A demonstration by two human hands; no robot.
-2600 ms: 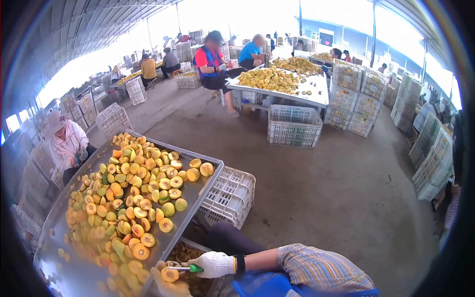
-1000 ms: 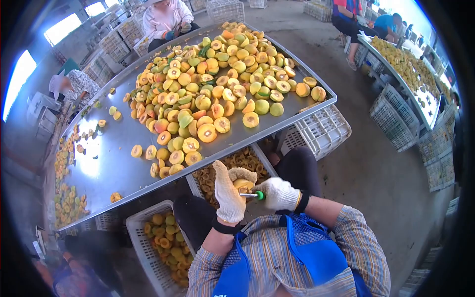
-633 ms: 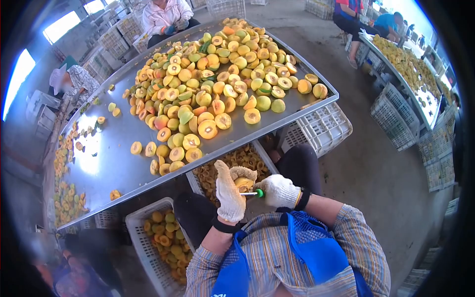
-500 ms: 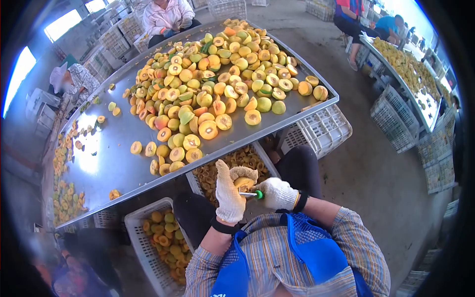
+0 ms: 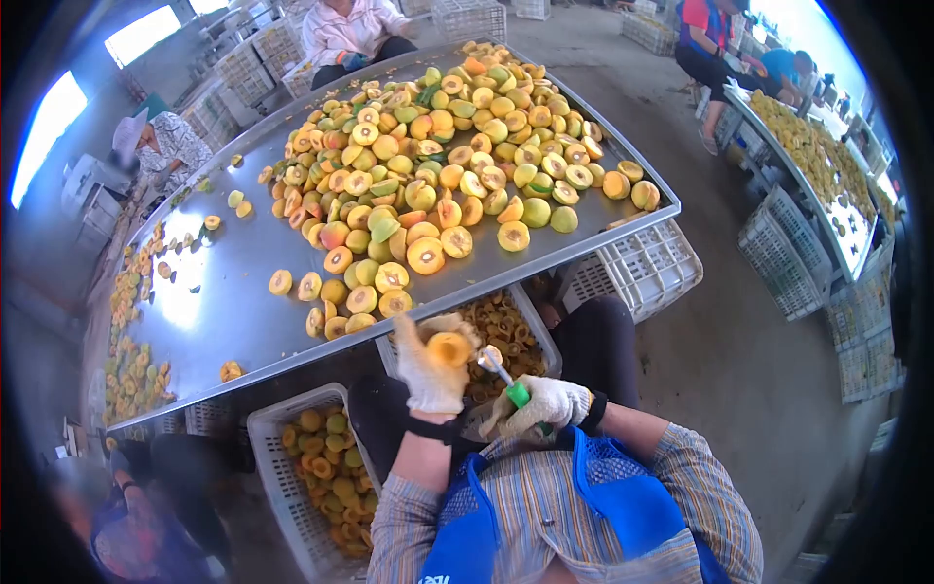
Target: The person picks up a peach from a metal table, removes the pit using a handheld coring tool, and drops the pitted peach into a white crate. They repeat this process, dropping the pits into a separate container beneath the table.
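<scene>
My left hand (image 5: 430,375), in a white glove, holds a yellow fruit half (image 5: 449,349) over the crate of pieces below the table edge. The hollow of the fruit half faces up. In my gloved right hand (image 5: 542,406) is a tool with a green handle (image 5: 518,393) and a metal shaft. A pale, roundish piece (image 5: 490,357) sits at the tool's tip, apart from the fruit half. Beyond my hands, halved yellow and green fruits (image 5: 425,256) are heaped on the metal table (image 5: 243,316).
A crate of cut fruit pieces (image 5: 552,343) stands between my knees. Left of it is a white crate of fruit (image 5: 265,428). Another white crate (image 5: 650,273) sits under the table's right corner. Co-workers sit around this table and at a second table (image 5: 856,255).
The tool has come out of the fruit half with a pale piece at its tip. My hands have moved apart, and the view has shifted slightly.
</scene>
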